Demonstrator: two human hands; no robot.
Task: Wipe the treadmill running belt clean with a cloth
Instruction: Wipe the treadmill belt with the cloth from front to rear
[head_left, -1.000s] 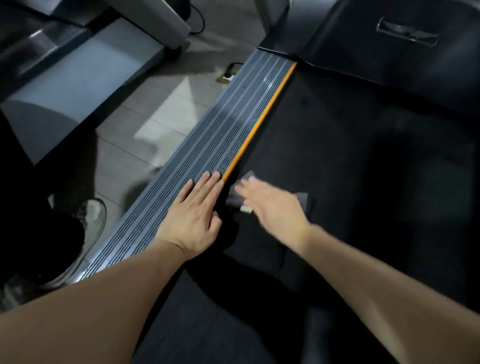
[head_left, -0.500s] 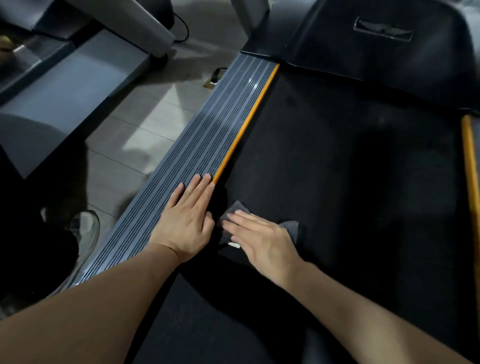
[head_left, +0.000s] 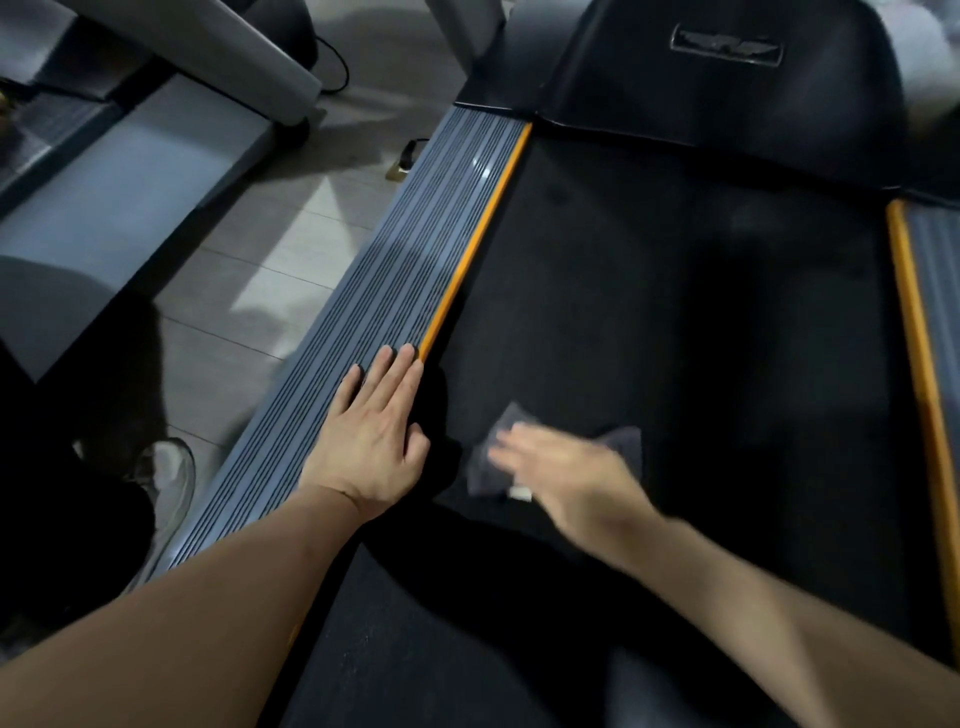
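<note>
The black running belt (head_left: 675, 322) fills the middle of the view between two orange-edged side rails. A small dark grey cloth (head_left: 491, 470) with a white tag lies flat on the belt near its left edge. My right hand (head_left: 566, 473) presses on the cloth with straight fingers and is blurred by motion. My left hand (head_left: 371, 441) rests flat, fingers together, on the ribbed grey left rail (head_left: 405, 270), just left of the cloth.
The black motor cover (head_left: 727, 88) with a logo closes the belt's far end. The right rail (head_left: 919, 332) runs along the right edge. Left of the treadmill are a tiled floor (head_left: 270, 270), another machine's grey base (head_left: 130, 171) and my shoe (head_left: 166, 478).
My right hand has slid the cloth to the right across the belt, away from the left rail. My left hand has stayed on the rail.
</note>
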